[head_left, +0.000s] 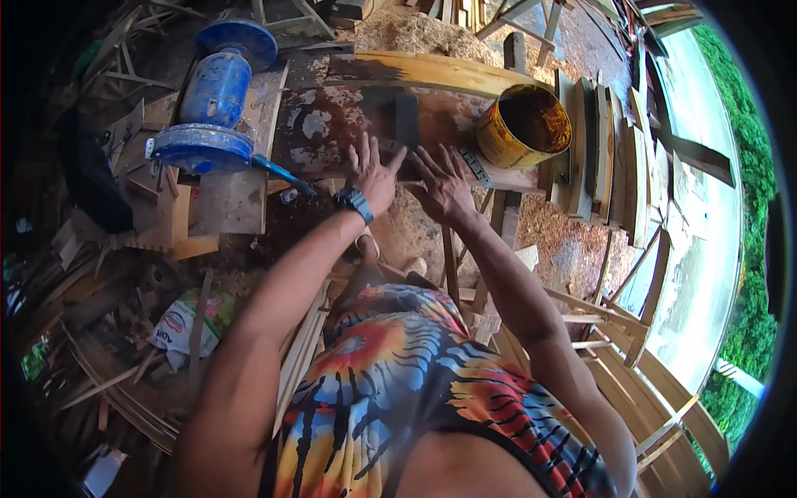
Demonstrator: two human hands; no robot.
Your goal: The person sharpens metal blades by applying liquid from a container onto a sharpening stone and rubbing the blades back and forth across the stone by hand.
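Note:
My left hand point(371, 176), with a dark watch point(354, 204) at the wrist, is at the near edge of a stained reddish-brown bench point(320, 124). Its fingers are spread and point away from me. Close by on the right, my right hand point(446, 187) is also open, fingers apart over the same edge. I see nothing held in either hand. Just beyond the fingertips lies a dark flat strip point(407, 122). Beside my right hand is a small light plate with cut-outs point(476, 168). Whether the palms press on the bench is hidden.
A yellow bucket point(503, 139) with a dark, stained inside stands at the right. At the left is a blue machine with round ends point(214, 87), near a blue rod point(282, 175). Boards point(599, 153) are stacked at far right. A plastic bag point(184, 325) lies among scraps.

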